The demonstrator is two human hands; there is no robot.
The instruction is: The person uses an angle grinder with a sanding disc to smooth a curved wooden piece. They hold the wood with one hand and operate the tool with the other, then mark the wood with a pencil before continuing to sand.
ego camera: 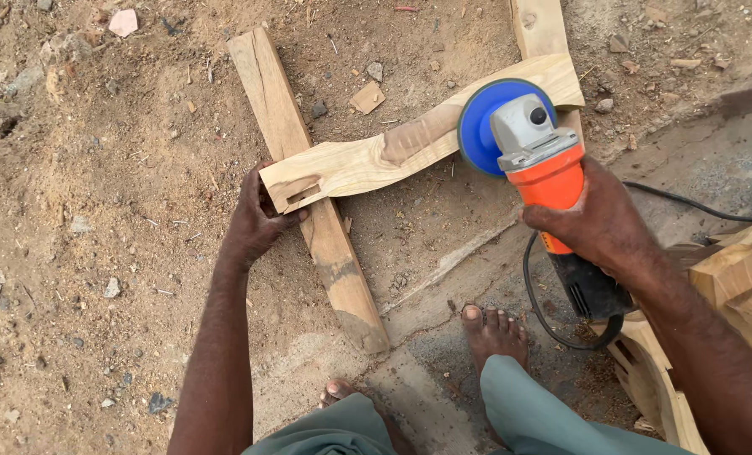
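A curved, pale wooden piece (367, 160) with a slot cut near its left end lies across two wooden planks. My left hand (256, 221) grips its left end, thumb under the slotted corner. My right hand (597, 221) holds an orange and grey angle grinder (545, 164) by its body. The grinder's blue disc (481, 126) rests against the right part of the curved piece. A black cord (538, 303) loops from the grinder's rear towards the ground.
A long plank (308, 194) runs diagonally under the curved piece, another plank (540, 29) stands at the top right. More shaped wooden pieces (730, 286) are stacked at the right. My bare feet (494, 333) stand on the concrete strip; sawdust and stones cover the dirt.
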